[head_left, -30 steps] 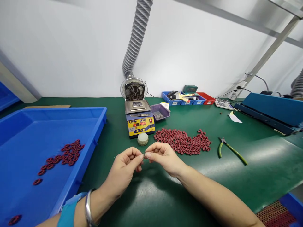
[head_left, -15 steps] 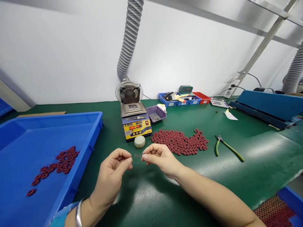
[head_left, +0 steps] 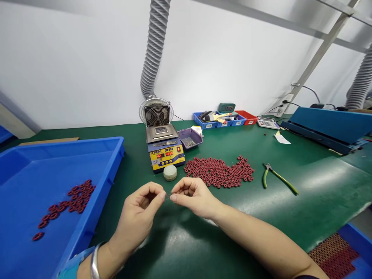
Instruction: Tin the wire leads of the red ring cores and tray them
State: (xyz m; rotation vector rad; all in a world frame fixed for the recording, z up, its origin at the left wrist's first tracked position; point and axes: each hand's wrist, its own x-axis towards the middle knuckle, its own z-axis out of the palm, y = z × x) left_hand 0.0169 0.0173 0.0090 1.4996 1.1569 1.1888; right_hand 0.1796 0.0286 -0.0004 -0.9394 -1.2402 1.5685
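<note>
Above the green table, a few thin wires (head_left: 167, 195) bridge the small gap between my two pinching hands. My left hand (head_left: 142, 207) has its thumb and index fingertip closed on the left ends of the wires. From the other side, my right hand (head_left: 193, 197) pinches them between thumb and fingers; whatever else its fingers cover is hidden. Just beyond the fingertips stands a small round pale-green tin (head_left: 170, 173). Many small red toothed rings (head_left: 217, 172) lie spread out behind my right hand.
A yellow-and-blue CM 550 unit (head_left: 167, 157) with a lit display stands at the back, a purple tray (head_left: 190, 138) beside it. Green-handled cutters (head_left: 279, 178) lie to the right. On the left is a large blue tray (head_left: 107, 186) holding more red rings.
My left hand has moved right, closing most of the gap, and its fingertips now grip the free wire ends. My right hand keeps its pinch. The view has shifted slightly.
</note>
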